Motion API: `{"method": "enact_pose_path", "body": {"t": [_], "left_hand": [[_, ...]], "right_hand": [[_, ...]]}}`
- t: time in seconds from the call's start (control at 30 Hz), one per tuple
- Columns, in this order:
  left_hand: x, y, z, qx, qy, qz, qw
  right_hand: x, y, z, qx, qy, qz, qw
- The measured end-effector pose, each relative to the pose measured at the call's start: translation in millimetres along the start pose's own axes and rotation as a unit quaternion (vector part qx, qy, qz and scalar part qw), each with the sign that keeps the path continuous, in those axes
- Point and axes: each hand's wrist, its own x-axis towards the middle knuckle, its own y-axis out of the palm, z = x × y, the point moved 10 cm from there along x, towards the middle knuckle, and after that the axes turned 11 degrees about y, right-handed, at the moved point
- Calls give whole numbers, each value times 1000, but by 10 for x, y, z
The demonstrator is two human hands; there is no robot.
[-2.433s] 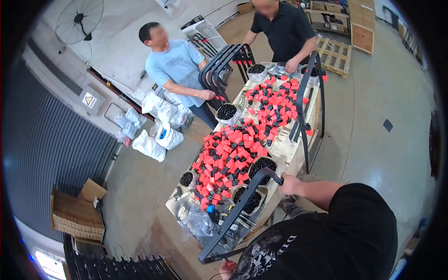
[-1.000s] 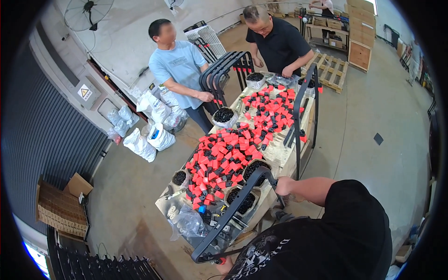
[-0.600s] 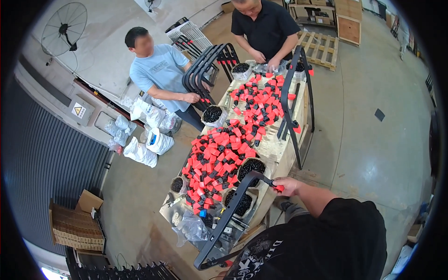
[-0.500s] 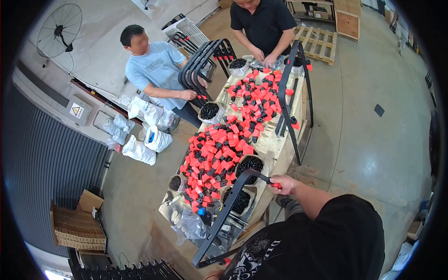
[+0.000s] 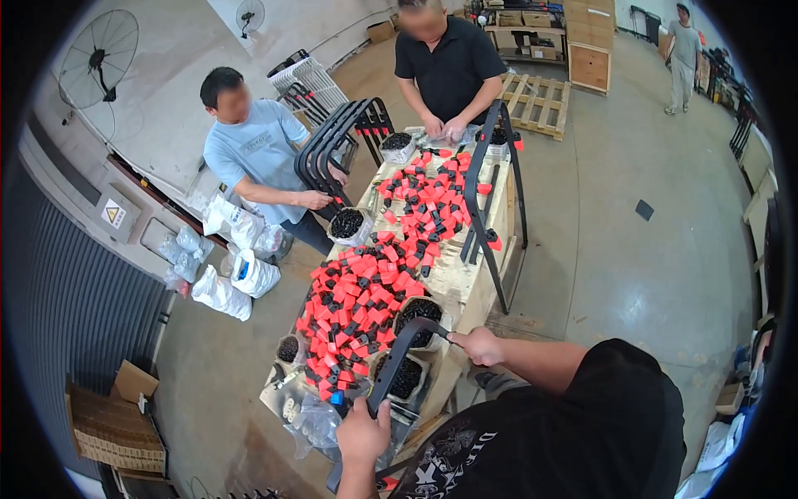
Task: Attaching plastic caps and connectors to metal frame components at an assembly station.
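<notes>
A black bent metal tube frame (image 5: 397,359) crosses in front of me, over the near edge of the table. My right hand (image 5: 478,346) is closed around its far end. Farther down the tube my left hand (image 5: 364,430) grips it, thumb up along the side. The frame's lower part is partly hidden behind my left hand and forearm. Beside the tube stand two tubs of small black parts, one tub (image 5: 421,314) farther off and one tub (image 5: 402,378) nearer. A heap of red-and-black plastic caps (image 5: 357,291) covers the middle of the table.
Across the wooden table (image 5: 453,279), a person in light blue (image 5: 258,145) holds several black frames (image 5: 337,154). Another person in black (image 5: 449,66) handles a clear bag at the far end. One frame (image 5: 474,179) stands on the table's right side. Clear plastic bags (image 5: 316,422) lie near left.
My left hand has come up into view and taken hold of the tube. My right hand has shifted slightly left and down in the picture, and the whole view has swung a little.
</notes>
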Motion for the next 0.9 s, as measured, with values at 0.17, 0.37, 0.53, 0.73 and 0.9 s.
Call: {"method": "enact_pose_path", "body": {"t": [0.17,0.37,0.53,0.73,0.9], "left_hand": [[-17,-54,-49,-6,6,-5,1000],[44,-68,9,-25,-1,3,1000],[87,-110,-4,-13,12,-26,999],[65,-45,53,2,18,-23,1000],[69,-63,5,1,25,-14,1000]], "right_hand": [[68,129,81,17,17,18,1000],[-82,240,313,-169,150,89,970],[559,195,312,-580,42,12,813],[239,88,346,-539,-65,-125,830],[510,-83,185,-413,-222,-219,856]]}}
